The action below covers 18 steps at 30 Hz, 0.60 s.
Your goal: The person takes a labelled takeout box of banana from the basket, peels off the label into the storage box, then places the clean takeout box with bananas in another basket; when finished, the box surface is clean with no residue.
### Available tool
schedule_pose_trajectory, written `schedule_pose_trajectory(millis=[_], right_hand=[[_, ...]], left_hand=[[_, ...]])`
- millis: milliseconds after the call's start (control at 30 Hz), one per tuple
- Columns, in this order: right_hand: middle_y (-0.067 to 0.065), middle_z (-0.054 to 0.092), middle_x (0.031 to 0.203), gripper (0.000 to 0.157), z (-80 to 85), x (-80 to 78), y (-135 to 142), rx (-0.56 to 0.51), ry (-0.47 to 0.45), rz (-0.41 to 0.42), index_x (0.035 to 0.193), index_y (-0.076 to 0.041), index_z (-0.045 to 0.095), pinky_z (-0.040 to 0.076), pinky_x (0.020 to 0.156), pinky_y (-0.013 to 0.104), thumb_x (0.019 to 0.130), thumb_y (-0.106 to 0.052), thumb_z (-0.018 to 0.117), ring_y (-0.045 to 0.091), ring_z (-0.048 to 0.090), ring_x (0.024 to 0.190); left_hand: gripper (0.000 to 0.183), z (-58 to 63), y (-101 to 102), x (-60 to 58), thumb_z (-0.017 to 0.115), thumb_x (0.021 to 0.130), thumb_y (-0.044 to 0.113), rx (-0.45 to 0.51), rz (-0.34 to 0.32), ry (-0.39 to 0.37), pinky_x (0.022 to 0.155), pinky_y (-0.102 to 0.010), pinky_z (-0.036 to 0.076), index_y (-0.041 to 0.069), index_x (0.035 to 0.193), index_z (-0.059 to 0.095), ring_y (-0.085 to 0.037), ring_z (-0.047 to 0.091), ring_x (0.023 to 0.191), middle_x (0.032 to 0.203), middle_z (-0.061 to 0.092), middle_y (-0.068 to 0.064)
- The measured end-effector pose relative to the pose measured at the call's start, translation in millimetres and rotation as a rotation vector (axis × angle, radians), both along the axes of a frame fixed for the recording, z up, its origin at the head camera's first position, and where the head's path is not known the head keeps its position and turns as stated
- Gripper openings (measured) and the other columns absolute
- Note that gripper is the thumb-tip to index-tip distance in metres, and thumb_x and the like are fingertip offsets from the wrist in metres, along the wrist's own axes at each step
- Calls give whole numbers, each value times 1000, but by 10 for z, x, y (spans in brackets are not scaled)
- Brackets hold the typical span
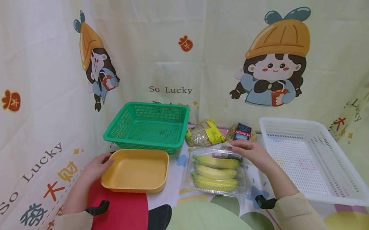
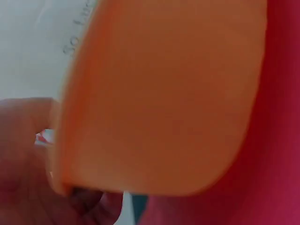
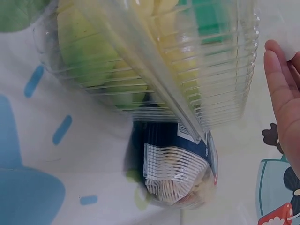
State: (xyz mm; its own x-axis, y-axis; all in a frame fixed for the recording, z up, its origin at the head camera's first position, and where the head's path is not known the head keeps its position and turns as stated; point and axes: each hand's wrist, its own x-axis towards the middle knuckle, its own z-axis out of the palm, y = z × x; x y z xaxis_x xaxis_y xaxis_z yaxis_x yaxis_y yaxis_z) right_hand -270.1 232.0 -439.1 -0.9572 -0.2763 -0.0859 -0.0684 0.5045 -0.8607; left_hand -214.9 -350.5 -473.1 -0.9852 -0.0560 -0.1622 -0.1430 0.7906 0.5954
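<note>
My left hand (image 1: 97, 167) grips the left rim of a yellow-orange plastic container (image 1: 136, 169); in the left wrist view the container's wall (image 2: 164, 103) fills the middle. The container looks vacant inside. My right hand (image 1: 251, 153) is over the back right corner of a clear plastic box (image 1: 188, 185) with several bananas (image 1: 215, 172) inside. Between its fingertips, a small piece of clear plastic film (image 1: 226, 145) seems pinched. In the right wrist view the right hand (image 3: 287, 103) is apart from the box's ribbed side (image 3: 225, 75).
A green basket (image 1: 109, 136) stands behind the yellow-orange container, and a white basket (image 1: 360, 195) is at the right. Behind the bananas lie a bag with yellow ends (image 1: 204, 133) and an AGNESI pasta bag (image 1: 241, 131). A printed cloth (image 1: 216, 59) hangs around the table.
</note>
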Motion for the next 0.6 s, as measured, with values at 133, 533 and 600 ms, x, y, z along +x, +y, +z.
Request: schedule_pose_trajectory(millis=[133, 533, 600], right_hand=[[16, 58, 139, 53, -5, -1, -9, -31, 26, 22, 131, -10, 64, 45, 105, 56, 94, -49, 62, 35, 50, 130], [21, 57, 134, 41, -18, 2, -15, -160, 11, 30, 129, 0, 61, 43, 107, 55, 102, -29, 55, 2, 62, 106], [21, 60, 131, 38, -27, -1, -28, -177, 9, 43, 128, 1, 61, 42, 108, 57, 102, -26, 55, 3, 64, 104]], left_hand=[[54, -102, -88, -2, 45, 105, 29, 53, -17, -73, 99, -52, 49, -6, 145, 37, -37, 55, 113, 134, 52, -29], [51, -169, -64, -83, 45, 105, 30, 138, -23, -60, 98, -47, 50, 0, 146, 42, -32, 55, 112, 135, 54, -24], [51, -185, -40, -97, 45, 105, 30, 145, -27, -57, 97, -45, 51, 1, 146, 42, -31, 56, 111, 135, 54, -23]])
